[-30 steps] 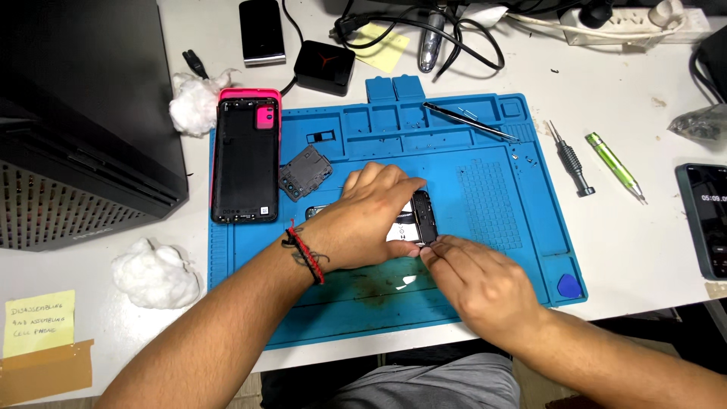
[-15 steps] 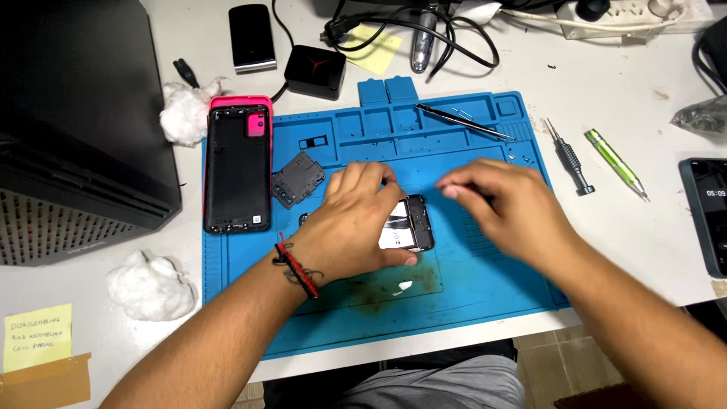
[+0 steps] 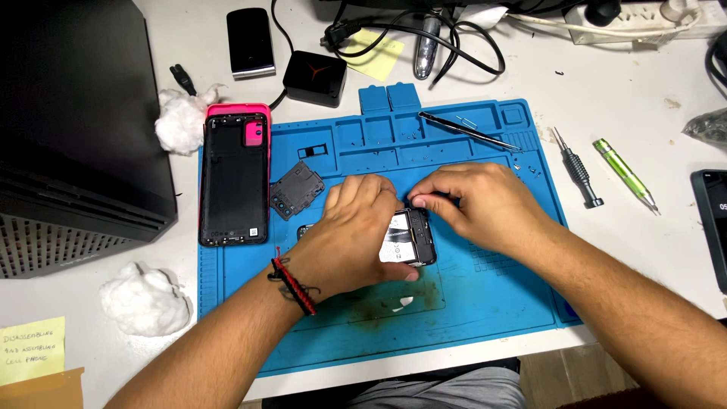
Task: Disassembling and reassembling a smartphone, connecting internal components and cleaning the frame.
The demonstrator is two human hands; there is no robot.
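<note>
Hands meet over an opened phone (image 3: 409,237) that lies flat near the middle of a blue work mat (image 3: 469,318) on a white surface (image 3: 644,98). Left hand (image 3: 352,235) rests palm down on the phone's left part, its fingers (image 3: 363,193) curled over the top edge and its thumb along the lower edge, holding the phone against the mat. Right hand (image 3: 485,204) comes in from the right, its fingers (image 3: 424,201) pinched narrow at the phone's upper right corner; whether they hold some small part there cannot be told. A red and black cord bracelet (image 3: 291,284) circles the left wrist.

On the mat's left edge lies a black phone back cover (image 3: 233,182) with a pink rim, inside up. Just right of it sits a small dark inner plate (image 3: 297,189). Tweezers (image 3: 466,130) rest in the mat's upper trays. Off the mat to the right lie a black screwdriver (image 3: 579,170) and a green one (image 3: 625,174), side by side but apart. Two cotton wads (image 3: 182,120) (image 3: 144,299) sit left of the mat, and a yellow note (image 3: 32,350) lies at the lower left corner. A black box (image 3: 76,121) fills the upper left.
</note>
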